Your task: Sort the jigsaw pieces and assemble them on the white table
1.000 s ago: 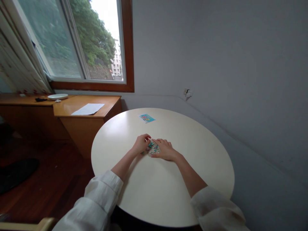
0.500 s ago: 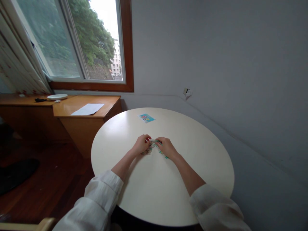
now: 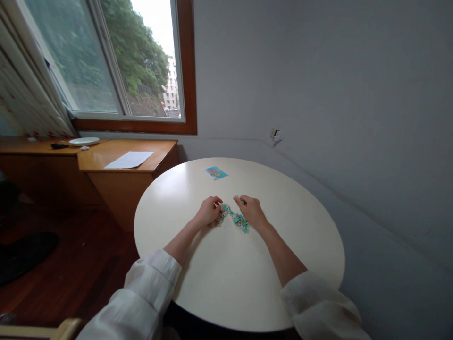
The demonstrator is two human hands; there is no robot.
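Observation:
A small heap of colourful, mostly teal pieces lies near the middle of the round cream table. My left hand rests curled at the heap's left end, its fingers closed on some of the pieces. My right hand sits at the heap's right, fingers bent and pinched on a small piece. The pieces are too small to make out singly. Both forearms come out of white sleeves.
A small blue picture card lies at the table's far side. To the left stands a wooden desk with a white paper sheet and a white plate. A window is behind; a grey wall runs along the right.
My right hand has lifted off the heap and moved right and a little away. The pieces it covered now lie spread in a short line. My left hand has stayed put.

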